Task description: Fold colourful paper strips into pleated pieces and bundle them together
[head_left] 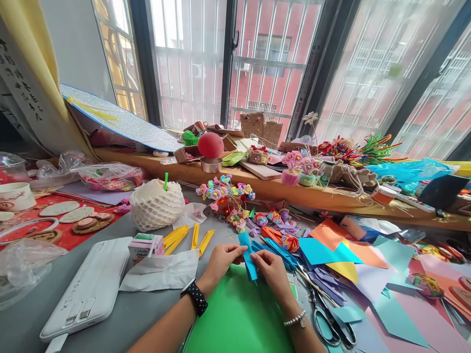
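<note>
Both forearms are angled inward over a green sheet (235,314). By the fingers of the left hand (221,262) and right hand (271,270), set close together, a blue strip (248,257) is pinched near its middle from either side, above the sheet's far edge. Its long axis is directed forward, far end leaning left; neither hand is clearly nearer. Beyond, yellow strips (206,242) are laid on the desk (121,326).

Clutter below a barred window (191,93)
Red ball (211,144) on a tin (211,165), on the sill (167,170); on the table (136,318), a power bank (90,282) beside a carton (142,245), near a netted coconut (156,206).
</note>
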Demonstrator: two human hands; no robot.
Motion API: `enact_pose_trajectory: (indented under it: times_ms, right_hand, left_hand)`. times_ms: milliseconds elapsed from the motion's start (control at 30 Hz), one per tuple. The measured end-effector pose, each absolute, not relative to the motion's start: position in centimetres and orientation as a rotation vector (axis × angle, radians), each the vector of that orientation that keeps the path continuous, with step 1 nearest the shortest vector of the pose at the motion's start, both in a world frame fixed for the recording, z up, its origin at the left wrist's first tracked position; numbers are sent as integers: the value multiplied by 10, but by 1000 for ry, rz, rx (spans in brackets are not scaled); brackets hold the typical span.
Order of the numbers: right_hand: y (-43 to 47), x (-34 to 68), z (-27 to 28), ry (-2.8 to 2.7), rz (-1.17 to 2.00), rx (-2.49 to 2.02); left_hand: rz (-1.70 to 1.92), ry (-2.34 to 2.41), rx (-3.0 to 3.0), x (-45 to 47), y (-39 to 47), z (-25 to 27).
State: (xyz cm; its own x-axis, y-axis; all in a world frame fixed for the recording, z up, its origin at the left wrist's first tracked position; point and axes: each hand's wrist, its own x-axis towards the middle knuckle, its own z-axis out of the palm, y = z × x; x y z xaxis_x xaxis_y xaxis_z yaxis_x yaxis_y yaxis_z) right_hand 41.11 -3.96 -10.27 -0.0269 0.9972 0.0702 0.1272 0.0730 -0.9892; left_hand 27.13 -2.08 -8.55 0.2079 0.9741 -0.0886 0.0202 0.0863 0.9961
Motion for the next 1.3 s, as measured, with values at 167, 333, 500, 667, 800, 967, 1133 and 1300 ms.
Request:
enact_pose_trajectory:
  times_ms: [167,333,500,667,800,967,1133,1300]
  right_hand:
    - [-38,413,-104,-1384,1184,-1198]
    - [-39,414,-105,-1389,1179,-1203]
    - [-39,413,-105,-1361,1166,-1229]
    - [-38,412,-106,-1360,1119,-1250]
    - [-39,412,-105,-1341,1115,-1253]
    - [-39,413,-104,-1330,1181,-1221]
    - [-37,415,-107,-1316,1190,-1212]
    - [-36,416,-111,-1288,1168,-1234]
  left_hand:
    - [1012,1086,1212,270,-18,-92]
    - [1015,1058,1257,270,-19,-92]
    - [996,1097,1290,271,-20,-88]
    - [1003,1075,1305,272,-18,-92]
    - [993,1076,1333,271,-18,-94]
    - [1062,1113,1314,269,-17,-94]
    - [1063,1105,1297,269,-16,-95]
    - [972,1083,1331,272,-19,-90]
